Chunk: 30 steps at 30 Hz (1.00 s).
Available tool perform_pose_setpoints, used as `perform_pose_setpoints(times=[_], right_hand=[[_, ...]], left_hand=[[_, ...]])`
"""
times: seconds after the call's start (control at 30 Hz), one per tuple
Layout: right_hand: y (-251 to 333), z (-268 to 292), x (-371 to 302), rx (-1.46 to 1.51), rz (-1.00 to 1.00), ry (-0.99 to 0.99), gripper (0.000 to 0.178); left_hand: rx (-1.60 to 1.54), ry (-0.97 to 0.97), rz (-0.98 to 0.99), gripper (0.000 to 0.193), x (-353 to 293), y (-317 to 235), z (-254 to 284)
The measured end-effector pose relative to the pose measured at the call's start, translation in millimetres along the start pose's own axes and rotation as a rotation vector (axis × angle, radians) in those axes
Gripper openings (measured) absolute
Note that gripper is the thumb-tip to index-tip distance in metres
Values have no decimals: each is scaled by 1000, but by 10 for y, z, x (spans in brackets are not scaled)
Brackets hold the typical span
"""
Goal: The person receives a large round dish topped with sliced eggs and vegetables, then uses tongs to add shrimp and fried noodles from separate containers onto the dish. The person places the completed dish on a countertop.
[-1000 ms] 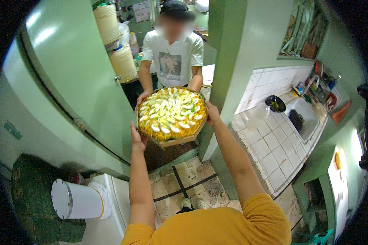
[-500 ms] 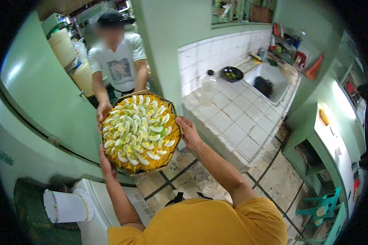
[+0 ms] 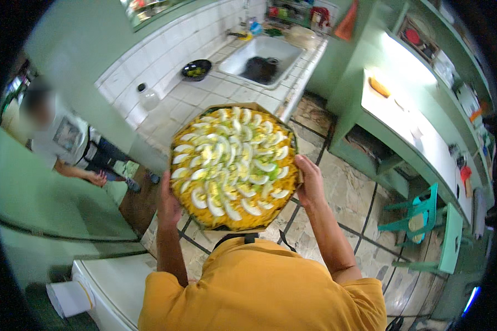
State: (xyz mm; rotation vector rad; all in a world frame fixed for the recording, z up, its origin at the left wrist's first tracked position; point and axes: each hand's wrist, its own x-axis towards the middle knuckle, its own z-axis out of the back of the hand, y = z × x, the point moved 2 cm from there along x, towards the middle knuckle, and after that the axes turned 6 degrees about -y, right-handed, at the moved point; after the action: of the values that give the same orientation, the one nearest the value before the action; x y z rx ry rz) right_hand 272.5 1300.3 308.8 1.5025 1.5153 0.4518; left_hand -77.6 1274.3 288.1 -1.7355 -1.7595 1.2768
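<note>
A large octagonal tray with a brown rim is held level in front of my chest. Orange-yellow food fills it, topped with many wedges of boiled egg and bits of chopped green. My left hand grips the left side of the tray, its fingers partly hidden beneath. On the opposite side, my right hand clasps the edge with the thumb on top. A person in a white shirt stands at the far left, apart from the tray, one hand held low at the waist.
Beyond the tray runs a white tiled counter with a bottle, a black bowl and a sink. A green table and teal plastic chair are at right. A white bucket stands at lower left.
The other person's hands have left the tray, which only I hold now. My view has turned right and the tray has come closer to my body.
</note>
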Motion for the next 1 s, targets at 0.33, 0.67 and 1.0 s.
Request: perform_pose_setpoints(times=[0.33, 0.67, 1.0], right_hand=[[426, 1270, 477, 249, -19, -267, 41], [504, 1107, 360, 301, 109, -488, 31], [526, 1281, 839, 50, 129, -287, 43]], left_hand=[[102, 307, 223, 45, 836, 666, -1535], [366, 480, 391, 34, 1112, 338, -1742], [253, 420, 369, 33, 910, 587, -1346]])
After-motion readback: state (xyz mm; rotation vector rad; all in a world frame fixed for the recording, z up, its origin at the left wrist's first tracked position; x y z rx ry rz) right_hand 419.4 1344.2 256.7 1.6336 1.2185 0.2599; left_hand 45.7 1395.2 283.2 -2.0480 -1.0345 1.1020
